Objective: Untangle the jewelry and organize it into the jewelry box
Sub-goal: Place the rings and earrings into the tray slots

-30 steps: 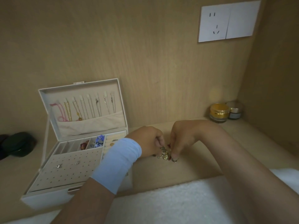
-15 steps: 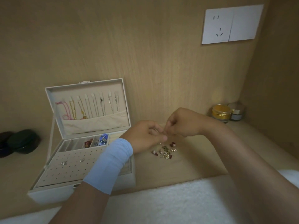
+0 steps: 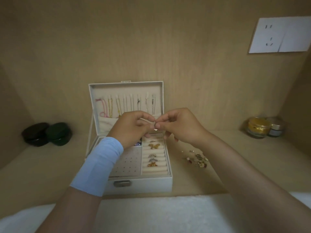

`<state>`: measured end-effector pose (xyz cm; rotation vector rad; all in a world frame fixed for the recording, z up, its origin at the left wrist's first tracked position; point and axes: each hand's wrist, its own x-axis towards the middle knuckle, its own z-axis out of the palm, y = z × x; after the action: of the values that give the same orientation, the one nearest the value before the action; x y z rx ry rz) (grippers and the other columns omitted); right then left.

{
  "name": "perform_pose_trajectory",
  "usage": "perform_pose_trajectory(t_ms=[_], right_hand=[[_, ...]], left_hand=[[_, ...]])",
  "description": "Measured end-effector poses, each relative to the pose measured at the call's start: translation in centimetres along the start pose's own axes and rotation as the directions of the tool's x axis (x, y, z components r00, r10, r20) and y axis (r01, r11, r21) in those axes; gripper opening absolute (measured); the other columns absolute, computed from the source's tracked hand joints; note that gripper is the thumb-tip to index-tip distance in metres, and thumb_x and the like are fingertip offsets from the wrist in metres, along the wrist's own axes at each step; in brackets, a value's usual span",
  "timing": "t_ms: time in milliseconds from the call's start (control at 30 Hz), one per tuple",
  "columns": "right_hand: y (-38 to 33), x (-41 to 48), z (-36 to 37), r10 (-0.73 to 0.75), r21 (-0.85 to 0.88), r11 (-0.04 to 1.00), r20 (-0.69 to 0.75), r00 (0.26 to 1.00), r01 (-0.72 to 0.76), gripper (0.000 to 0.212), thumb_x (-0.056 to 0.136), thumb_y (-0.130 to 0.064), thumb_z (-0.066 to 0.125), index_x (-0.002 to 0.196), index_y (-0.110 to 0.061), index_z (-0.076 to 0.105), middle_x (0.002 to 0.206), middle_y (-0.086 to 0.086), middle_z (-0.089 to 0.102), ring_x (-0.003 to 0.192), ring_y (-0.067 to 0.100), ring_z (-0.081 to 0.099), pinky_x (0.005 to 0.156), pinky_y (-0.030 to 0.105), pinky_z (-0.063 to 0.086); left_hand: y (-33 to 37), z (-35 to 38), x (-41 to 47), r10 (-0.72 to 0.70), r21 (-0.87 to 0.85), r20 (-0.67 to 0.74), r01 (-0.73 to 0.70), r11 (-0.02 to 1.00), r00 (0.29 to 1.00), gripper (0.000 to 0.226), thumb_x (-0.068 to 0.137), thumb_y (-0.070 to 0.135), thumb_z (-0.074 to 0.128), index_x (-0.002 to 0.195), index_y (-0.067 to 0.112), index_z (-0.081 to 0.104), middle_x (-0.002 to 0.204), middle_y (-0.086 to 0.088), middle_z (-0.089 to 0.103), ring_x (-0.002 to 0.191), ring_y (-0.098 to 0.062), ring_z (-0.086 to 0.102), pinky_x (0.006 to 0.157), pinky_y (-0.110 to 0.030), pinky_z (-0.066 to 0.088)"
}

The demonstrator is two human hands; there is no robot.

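So both my hands are up over the open jewelry box right now, and I've got one tiny piece caught between them. My right hand has thumb and forefinger pinched tight on it, and my left hand is pinching in from the other side, with the other fingers curled loosely under (it's too small and blurry to say if it's an earring or a ring, honestly). It's hanging in the air above the back of the ring rolls, not touching the box. The rest of the tangled pile sits on the wooden shelf just right of the box, under my right forearm. A few rings, including a gold butterfly one, are tucked in the rolls, and necklaces hang in the lid. There's a light blue sleeve on my left wrist. Two dark round cases are off to the left and two little jars to the right.
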<state>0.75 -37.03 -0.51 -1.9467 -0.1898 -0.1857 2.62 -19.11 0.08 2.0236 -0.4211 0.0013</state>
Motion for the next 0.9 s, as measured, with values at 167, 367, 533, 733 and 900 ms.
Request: perform_pose_trajectory(t_ms=[167, 367, 533, 733, 900], right_hand=[[-0.9, 2.9, 3.0, -0.099, -0.205, 0.974, 0.008, 0.995, 0.099, 0.003, 0.082, -0.016, 0.080, 0.085, -0.015, 0.078, 0.071, -0.003, 0.072, 0.055, 0.005, 0.063, 0.056, 0.020, 0.052], [-1.9, 4.9, 5.7, -0.087, -0.496, 0.854, 0.159, 0.983, 0.155, 0.005, 0.078, -0.024, 0.082, 0.078, -0.026, 0.078, 0.072, -0.015, 0.071, 0.072, -0.003, 0.066, 0.074, 0.023, 0.056], [-1.7, 5.7, 7.9, 0.002, -0.629, 0.758, 0.268, 0.963, 0.173, 0.002, 0.080, -0.027, 0.080, 0.078, -0.028, 0.078, 0.075, -0.016, 0.071, 0.078, 0.001, 0.066, 0.082, 0.036, 0.059], [-1.8, 5.8, 8.5, 0.049, -0.696, 0.688, 0.327, 0.944, 0.205, 0.004, 0.084, -0.031, 0.075, 0.086, -0.032, 0.079, 0.080, -0.014, 0.073, 0.082, 0.005, 0.065, 0.082, 0.035, 0.057], [-1.6, 6.1, 8.3, 0.041, -0.680, 0.707, 0.316, 0.948, 0.196, 0.007, 0.086, -0.029, 0.072, 0.083, -0.029, 0.078, 0.079, -0.011, 0.073, 0.080, 0.008, 0.067, 0.081, 0.039, 0.058]], left_hand=[[-2.7, -3.3, -0.6, -0.020, 0.021, -0.034, 0.021, 1.000, 0.999, 0.018, 0.092, 0.016, 0.062, 0.104, 0.029, 0.065, 0.084, 0.006, 0.076, 0.077, -0.016, 0.073, 0.078, -0.036, 0.058], [-5.9, -5.4, -0.4, -0.005, 0.419, -0.078, 0.038, 0.907, 0.997, 0.015, 0.090, 0.024, 0.063, 0.094, 0.034, 0.073, 0.091, 0.018, 0.066, 0.082, -0.001, 0.060, 0.071, -0.016, 0.042], [-7.4, -5.5, -0.5, -0.004, 0.525, -0.003, 0.005, 0.851, 1.000, 0.014, 0.086, 0.028, 0.068, 0.096, 0.033, 0.076, 0.098, 0.010, 0.066, 0.091, -0.011, 0.061, 0.088, -0.028, 0.050], [-7.6, -5.5, -0.4, 0.000, 0.530, -0.001, 0.001, 0.848, 1.000, 0.016, 0.087, 0.025, 0.067, 0.098, 0.032, 0.076, 0.089, 0.014, 0.059, 0.092, -0.012, 0.061, 0.088, -0.028, 0.049], [-7.7, -5.5, -0.4, 0.012, 0.500, -0.011, -0.005, 0.866, 1.000, 0.016, 0.087, 0.025, 0.067, 0.099, 0.033, 0.075, 0.094, 0.013, 0.060, 0.092, -0.010, 0.062, 0.090, -0.031, 0.052]])
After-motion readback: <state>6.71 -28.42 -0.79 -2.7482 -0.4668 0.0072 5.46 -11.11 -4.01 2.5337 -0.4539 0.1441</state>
